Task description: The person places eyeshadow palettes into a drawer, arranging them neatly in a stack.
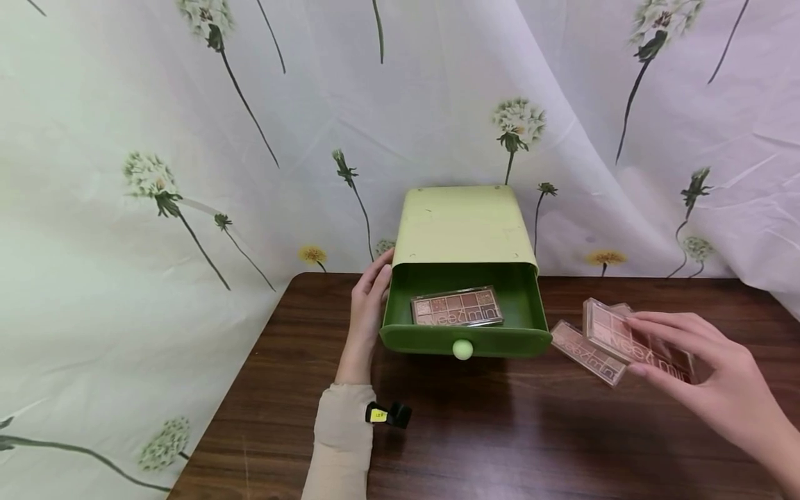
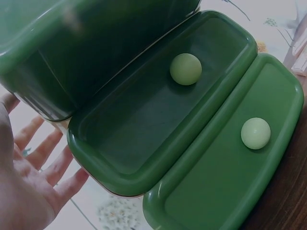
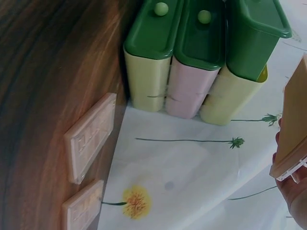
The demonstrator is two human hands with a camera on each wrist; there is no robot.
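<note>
My right hand [image 1: 728, 375] pinches a clear-lidded eyeshadow palette [image 1: 607, 330] between thumb and fingers, raised to the right of a small drawer cabinet [image 1: 462, 222]. Below it, another eyeshadow palette [image 1: 578, 353] lies on the table; the right wrist view shows two palettes there. The cabinet's green top drawer [image 1: 465, 340] is pulled out, with one palette [image 1: 459, 307] lying inside. My left hand [image 1: 367, 309] rests against the cabinet's left side. In the left wrist view its fingers [image 2: 57, 165] are extended, with some tips hidden behind the cabinet.
Two lower green drawers, each with a round knob [image 2: 255, 133], are closed under the pulled-out one. Dark wooden table [image 1: 487, 444] surrounds the cabinet. A white cloth [image 1: 350, 90] with dandelion print hangs right behind. A black strap [image 1: 390, 414] sits on the left sleeve.
</note>
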